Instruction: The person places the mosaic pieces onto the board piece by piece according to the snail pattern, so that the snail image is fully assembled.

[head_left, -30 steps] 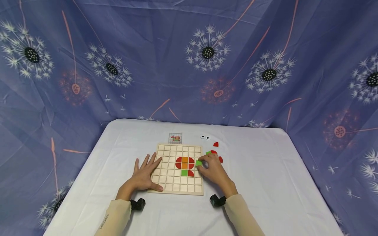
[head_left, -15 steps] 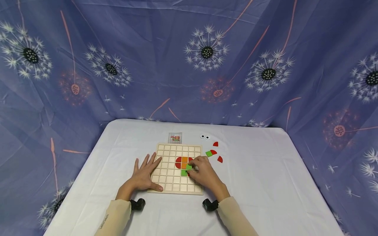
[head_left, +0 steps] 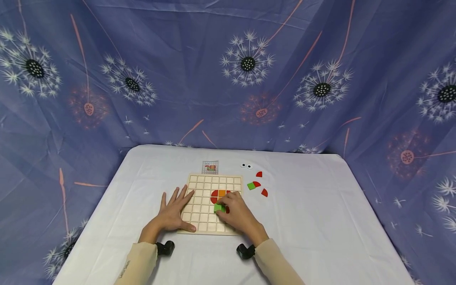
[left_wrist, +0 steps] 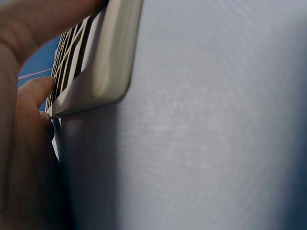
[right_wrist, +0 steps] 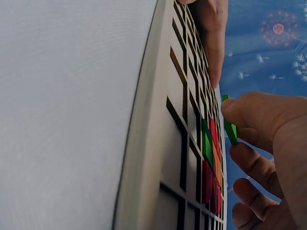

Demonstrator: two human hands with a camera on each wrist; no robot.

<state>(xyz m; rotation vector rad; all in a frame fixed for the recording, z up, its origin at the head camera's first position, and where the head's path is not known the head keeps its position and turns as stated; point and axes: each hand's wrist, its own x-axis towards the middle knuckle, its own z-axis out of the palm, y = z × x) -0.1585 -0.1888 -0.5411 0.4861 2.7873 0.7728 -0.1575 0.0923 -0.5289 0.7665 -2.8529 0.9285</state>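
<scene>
A pale wooden grid board [head_left: 199, 218] lies flat on the table. My left hand [head_left: 170, 215] rests on its left edge, fingers spread, with the thumb near the front left corner. Between thumb and fingertips my right hand [head_left: 239, 213] pinches a green square tile [right_wrist: 230, 127], which appears held just above the board in the right wrist view. Set in the grid are red quarter-circle tiles [head_left: 214, 197], an orange square tile [head_left: 222, 193] and another green square tile [right_wrist: 206, 143]. The right hand partly hides these pieces in the head view.
Right of the board lie a loose green square [head_left: 251, 185] and red quarter-circles [head_left: 264, 192]. Two googly eyes [head_left: 246, 166] lie farther back. A small picture card [head_left: 210, 168] sits behind the board. A white cloth [head_left: 320, 221] covers the table.
My right hand has carried the green square tile from the board's right edge leftward over the set pieces, to the left of the lower green square. The left hand has stayed in place.
</scene>
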